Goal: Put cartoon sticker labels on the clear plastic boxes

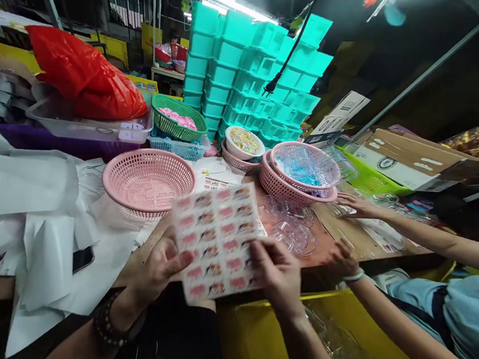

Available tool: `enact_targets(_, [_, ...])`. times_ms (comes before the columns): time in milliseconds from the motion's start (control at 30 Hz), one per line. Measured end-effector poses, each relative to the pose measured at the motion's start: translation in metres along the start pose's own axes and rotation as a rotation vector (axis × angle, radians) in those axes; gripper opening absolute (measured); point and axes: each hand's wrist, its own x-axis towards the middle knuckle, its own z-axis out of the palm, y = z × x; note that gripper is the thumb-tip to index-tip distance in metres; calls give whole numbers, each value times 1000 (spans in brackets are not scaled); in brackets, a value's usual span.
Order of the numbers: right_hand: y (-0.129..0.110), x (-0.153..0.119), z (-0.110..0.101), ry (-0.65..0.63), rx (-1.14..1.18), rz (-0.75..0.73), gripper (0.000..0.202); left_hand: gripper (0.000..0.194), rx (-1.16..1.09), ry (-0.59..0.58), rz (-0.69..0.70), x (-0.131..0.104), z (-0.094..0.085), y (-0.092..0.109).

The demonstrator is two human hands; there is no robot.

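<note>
A sheet of stickers (216,240) with rows of small pink and dark pictures is held up in front of me, slightly blurred and tilted. My left hand (164,263) pinches its left edge between thumb and fingers. On the opposite edge my right hand (279,272) grips the same sheet, its fingers partly hidden. Just beyond the sheet, more printed stickers (215,184) lie on the table. Left of it stands a pink basket (149,184) with a bare bottom. Clear plastic pieces (292,231) are scattered to the right of the sheet.
Peeled white paper (44,199) piles up at left, partly covering a phone (83,259). Stacked pink baskets (293,192), a white bowl (244,143) and a green basket (177,117) stand behind. A co-worker's hands (354,206) are at right, above a yellow bin (260,341).
</note>
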Motion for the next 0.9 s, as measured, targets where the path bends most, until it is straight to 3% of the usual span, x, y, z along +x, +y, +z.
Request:
enact_targets(100, [-7, -31, 9, -263, 126, 185, 36, 55, -86, 49, -185, -3, 7, 15])
enact_targets(233, [-9, -32, 24, -192, 236, 219, 39, 50, 78, -37, -208, -17, -1, 12])
enact_targets(300, [-4, -34, 34, -183, 251, 238, 39, 56, 317, 132, -21, -26, -10, 8])
enact_targets(367, [2, -43, 47, -194, 270, 262, 40, 67, 643, 347, 286, -34, -19, 8])
enact_targets(400, [6, -48, 53, -203, 283, 268, 40, 72, 807, 372, 416, -37, -22, 10])
enact_targets(467, [11, -59, 63, -246, 309, 258, 39, 59, 1043, 197, 511, -41, -25, 17])
enact_targets(567, [10, -66, 64, -349, 321, 242, 37, 10, 1072, -174, 354, -39, -23, 27])
enact_targets(600, [9, -65, 62, -366, 313, 238, 37, 9, 1040, -227, 299, -37, -22, 28])
enact_targets(767, [2, -59, 49, -388, 251, 238, 39, 10, 970, -293, 218, -31, -20, 29])
enact_targets(900, [9, -59, 48, -513, 380, 422, 40, 11, 954, -378, 213, -33, -19, 29])
